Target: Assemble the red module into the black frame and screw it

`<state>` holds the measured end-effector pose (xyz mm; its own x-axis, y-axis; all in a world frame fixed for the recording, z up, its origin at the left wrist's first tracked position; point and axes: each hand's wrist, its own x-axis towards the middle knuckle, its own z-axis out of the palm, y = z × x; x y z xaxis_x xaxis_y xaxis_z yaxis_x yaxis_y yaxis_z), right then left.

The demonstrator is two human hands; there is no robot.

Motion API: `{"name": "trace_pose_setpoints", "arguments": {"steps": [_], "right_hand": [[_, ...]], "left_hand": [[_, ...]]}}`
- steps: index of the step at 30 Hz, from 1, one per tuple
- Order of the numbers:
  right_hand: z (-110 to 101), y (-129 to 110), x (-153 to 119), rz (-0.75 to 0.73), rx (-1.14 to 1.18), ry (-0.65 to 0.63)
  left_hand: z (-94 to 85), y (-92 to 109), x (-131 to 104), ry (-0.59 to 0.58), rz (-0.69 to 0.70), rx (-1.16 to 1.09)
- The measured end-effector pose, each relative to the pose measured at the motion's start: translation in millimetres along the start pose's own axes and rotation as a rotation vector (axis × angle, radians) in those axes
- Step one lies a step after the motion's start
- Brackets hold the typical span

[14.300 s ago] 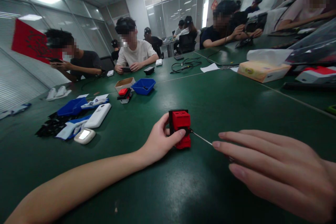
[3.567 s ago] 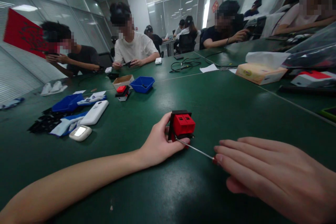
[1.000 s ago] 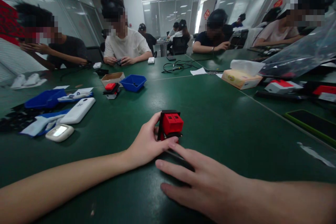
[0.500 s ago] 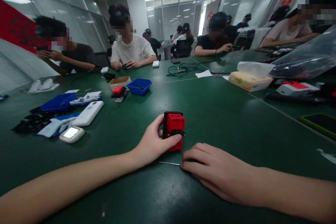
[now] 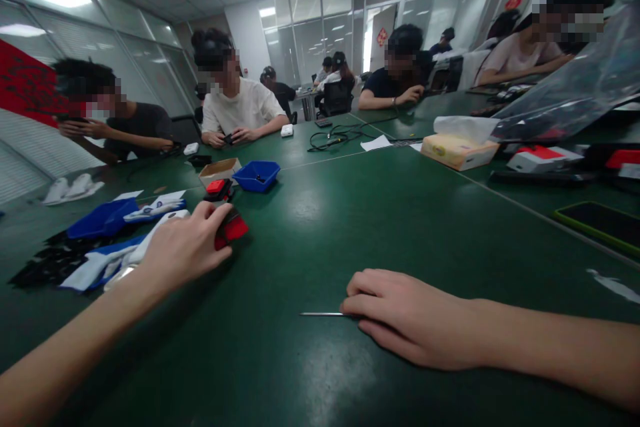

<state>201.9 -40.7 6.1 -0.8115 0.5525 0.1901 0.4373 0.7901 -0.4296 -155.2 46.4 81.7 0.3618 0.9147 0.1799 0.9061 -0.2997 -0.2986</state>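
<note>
My left hand (image 5: 193, 240) is closed around a red and black block-shaped part (image 5: 233, 229), somewhat blurred, over the left half of the table. Just beyond it sits a similar red and black part (image 5: 218, 188). My right hand (image 5: 395, 313) rests on the tabletop with its fingers curled over a slim screwdriver (image 5: 323, 314). Only the thin metal shaft shows, pointing left; its handle is hidden under the fingers.
Near my left arm are a blue tray (image 5: 107, 217), black pieces (image 5: 45, 263) and white gloves (image 5: 95, 267). Farther off stand a cardboard box (image 5: 207, 174) and a blue bin (image 5: 256, 177). Right side: tissue box (image 5: 457, 150), phone (image 5: 605, 223). Several people sit around the green table (image 5: 320, 233).
My left hand has carried the red and black part left and away from me, toward the similar part. My right hand stays nearly in place with the screwdriver. The view has shifted slightly.
</note>
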Motion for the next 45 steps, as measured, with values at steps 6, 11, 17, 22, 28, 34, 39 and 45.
{"name": "trace_pose_setpoints", "arguments": {"steps": [6, 11, 17, 22, 28, 34, 39, 45], "right_hand": [[2, 3, 0, 0.003, 0.000, -0.024], [2, 7, -4, 0.005, 0.014, -0.061], [2, 10, -6, -0.002, 0.036, -0.055], [2, 10, -4, 0.002, 0.038, -0.052], [1, 9, -5, -0.009, 0.043, -0.043], [-2, 9, -5, -0.016, 0.027, -0.042], [-3, 9, -4, -0.035, 0.007, -0.033], [-2, 10, -5, -0.034, 0.013, -0.034]], "left_hand": [[15.1, -12, -13, -0.139, -0.280, 0.220], [23.4, 6, -22, -0.187, -0.314, 0.288], [30.4, 24, -22, -0.193, -0.318, 0.380], [4.0, -7, -13, -0.339, -0.237, 0.250], [-36.4, -59, 51, -0.286, -0.272, 0.256], [-15.2, -59, 148, -0.286, -0.267, 0.171], [23.8, -67, 181, -0.400, -0.375, 0.058], [41.0, -79, 172, -0.501, -0.419, -0.090]]}}
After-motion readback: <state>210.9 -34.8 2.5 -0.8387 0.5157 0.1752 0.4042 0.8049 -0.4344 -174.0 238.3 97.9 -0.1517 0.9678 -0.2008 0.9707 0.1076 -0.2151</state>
